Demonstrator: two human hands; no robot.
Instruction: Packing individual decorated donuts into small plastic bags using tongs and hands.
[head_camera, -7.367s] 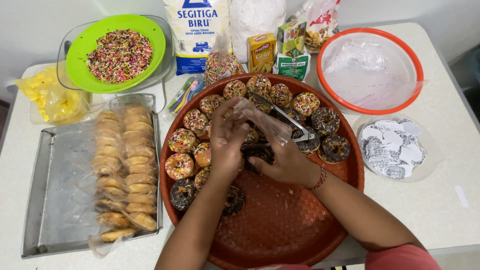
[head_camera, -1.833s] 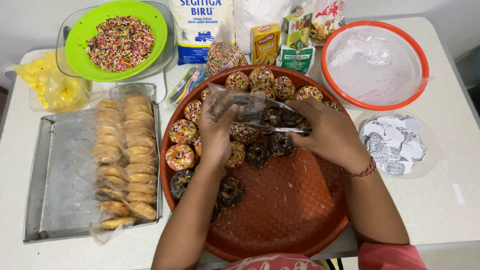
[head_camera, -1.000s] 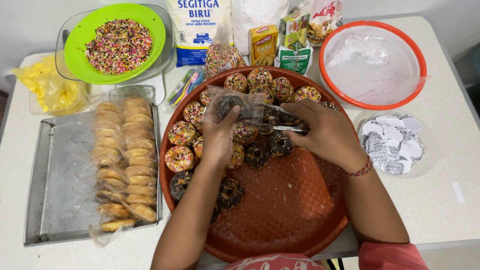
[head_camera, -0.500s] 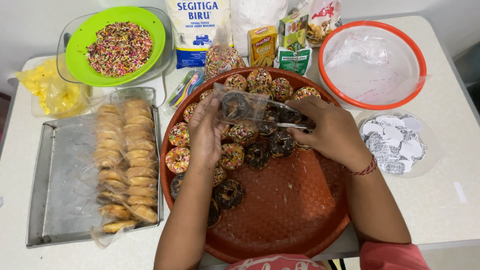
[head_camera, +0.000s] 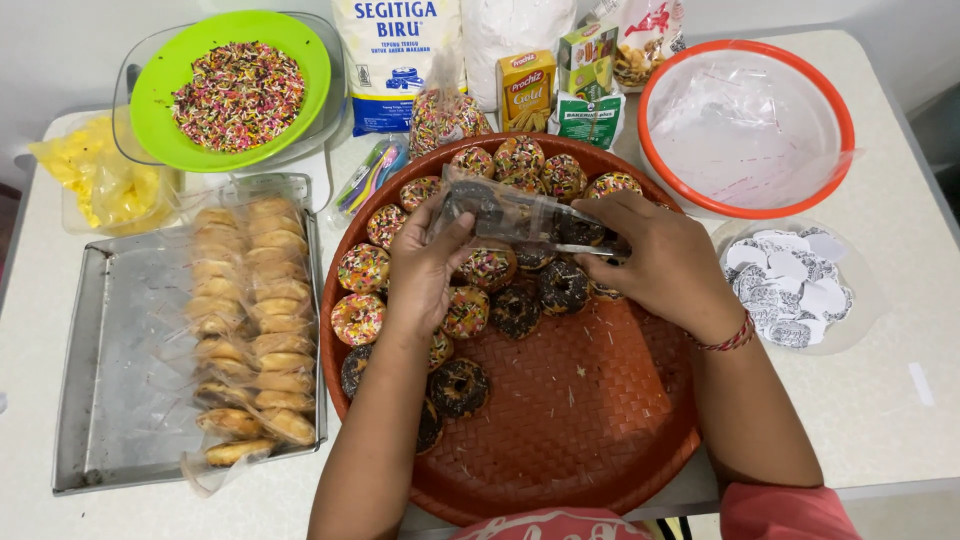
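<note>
At the centre of the frame, above a round red woven tray (head_camera: 560, 440), both hands hold a small clear plastic bag (head_camera: 510, 212) with a dark doughnut (head_camera: 472, 200) inside it. The left hand (head_camera: 425, 270) grips the bag's left end, thumb over the plastic and fingers (head_camera: 455, 235) closed on it. The right hand (head_camera: 655, 262) pinches the bag's right end, fingers bent tight; something thin and shiny lies under them, perhaps a small tool, but the view is too poor to tell. The bag hangs just over the sprinkled doughnuts (head_camera: 365, 268) that crowd the upper left half of the tray. To the left of the frame a metal baking tray (head_camera: 110, 400) carries a column of wrapped plain doughnuts (head_camera: 250, 330). At upper left a green bowl (head_camera: 300, 70) holds coloured sprinkles (head_camera: 235, 95), with a yellow bag (head_camera: 95, 180) beside it. At upper right stands an orange-rimmed bowl (head_camera: 845, 140) lined with clear plastic, and below it on the white worktop (head_camera: 900, 400) lie round paper labels (head_camera: 790, 285). Packets and boxes (head_camera: 525, 90) line the top edge.
</note>
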